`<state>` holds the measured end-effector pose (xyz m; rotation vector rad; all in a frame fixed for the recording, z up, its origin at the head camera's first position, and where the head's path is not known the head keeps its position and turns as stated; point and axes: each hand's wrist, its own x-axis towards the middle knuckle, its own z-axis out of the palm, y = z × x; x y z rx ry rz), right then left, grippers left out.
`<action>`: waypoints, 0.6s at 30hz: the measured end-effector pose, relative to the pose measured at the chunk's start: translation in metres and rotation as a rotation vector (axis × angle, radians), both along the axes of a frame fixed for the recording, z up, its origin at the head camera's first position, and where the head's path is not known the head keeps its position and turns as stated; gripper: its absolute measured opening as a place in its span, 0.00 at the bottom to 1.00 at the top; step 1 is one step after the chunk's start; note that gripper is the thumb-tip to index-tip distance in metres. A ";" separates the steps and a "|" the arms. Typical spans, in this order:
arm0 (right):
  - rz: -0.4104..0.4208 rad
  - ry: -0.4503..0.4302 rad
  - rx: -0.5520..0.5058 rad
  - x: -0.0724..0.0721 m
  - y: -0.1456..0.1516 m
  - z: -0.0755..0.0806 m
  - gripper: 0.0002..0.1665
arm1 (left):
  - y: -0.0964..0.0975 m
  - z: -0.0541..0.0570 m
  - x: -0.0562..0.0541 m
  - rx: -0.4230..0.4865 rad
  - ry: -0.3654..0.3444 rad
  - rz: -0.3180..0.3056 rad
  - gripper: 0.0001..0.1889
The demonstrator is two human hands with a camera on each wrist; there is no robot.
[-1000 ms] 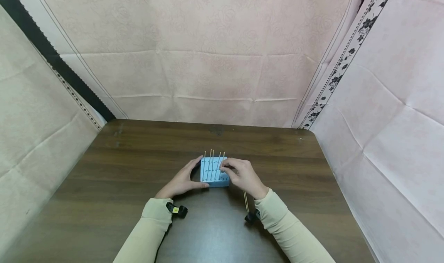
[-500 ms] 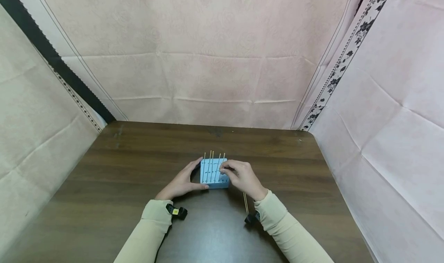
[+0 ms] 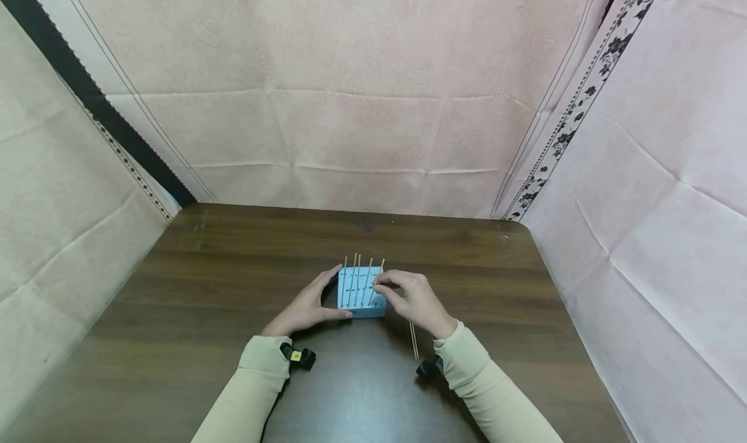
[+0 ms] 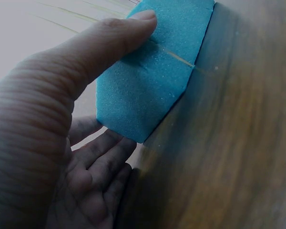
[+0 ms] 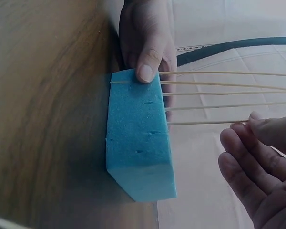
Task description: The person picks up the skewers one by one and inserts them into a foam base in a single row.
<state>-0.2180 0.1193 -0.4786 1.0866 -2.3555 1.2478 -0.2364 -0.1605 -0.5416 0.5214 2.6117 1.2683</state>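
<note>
A light blue foam block (image 3: 367,312) stands on the table, with several thin wooden skewers upright in its top. My left hand (image 3: 308,305) holds the block at its left end, thumb on the near face and the other fingers behind. In the right wrist view, my right hand (image 5: 264,148) pinches a skewer (image 5: 205,123) between thumb and forefinger. That skewer's lower end meets the block's top, at the right end of the row. One skewer (image 4: 178,58) shows along the block's near face in the left wrist view.
Loose skewers (image 3: 414,342) lie on the brown wooden table (image 3: 262,235), beside my right wrist. Each wrist wears a small black camera (image 3: 305,357). Pale cloth (image 3: 350,106) hangs behind the table and at both sides.
My right hand has shifted slightly right, and the top of the rightmost skewer has moved right with it. The left hand keeps its hold on the block.
</note>
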 end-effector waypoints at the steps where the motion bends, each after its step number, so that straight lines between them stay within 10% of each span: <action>1: -0.002 0.007 0.001 0.000 0.001 0.000 0.06 | 0.000 0.000 0.000 -0.002 0.000 0.000 0.61; 18: -0.165 -0.132 0.019 -0.006 0.045 -0.029 0.05 | 0.000 0.001 0.001 -0.010 0.009 -0.006 0.61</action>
